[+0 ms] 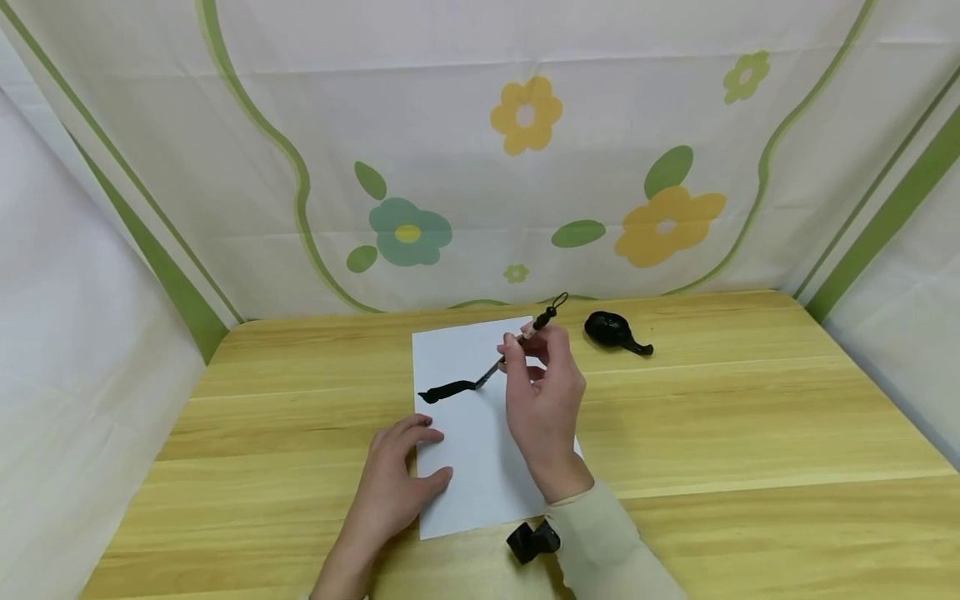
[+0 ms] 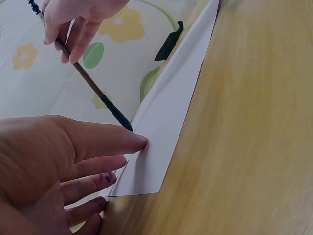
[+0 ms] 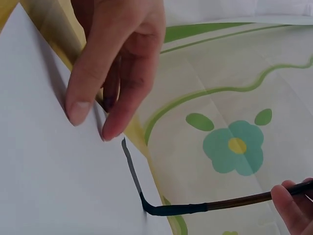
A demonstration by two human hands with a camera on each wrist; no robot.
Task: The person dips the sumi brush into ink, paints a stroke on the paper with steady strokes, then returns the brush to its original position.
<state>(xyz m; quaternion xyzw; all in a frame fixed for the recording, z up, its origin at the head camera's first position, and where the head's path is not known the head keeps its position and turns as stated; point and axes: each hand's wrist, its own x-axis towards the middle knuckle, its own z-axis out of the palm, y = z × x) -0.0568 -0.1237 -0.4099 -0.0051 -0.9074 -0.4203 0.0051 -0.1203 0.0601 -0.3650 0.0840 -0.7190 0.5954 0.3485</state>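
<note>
Wooden tabletop (image 1: pixel 735 417) is partly covered by paper (image 1: pixel 483 475), marked with one black stroke (image 1: pixel 450 389), otherwise blank where visible. Tip on the paper, the brush (image 1: pixel 490 373) is pinched by the right hand (image 1: pixel 547 400); the paper's left edge is touched by the loosely spread left hand (image 1: pixel 397 475).

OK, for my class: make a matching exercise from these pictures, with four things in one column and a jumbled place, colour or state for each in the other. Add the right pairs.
Things:
1. brush
2. paper
3. left hand
4. stroke

Places, colours, states:
A. thumb and fingers at the paper's left edge
B. white, lying on the table
C. a black line on the paper
D. held in the right hand

Right pairs: 1-D, 2-B, 3-A, 4-C
</note>
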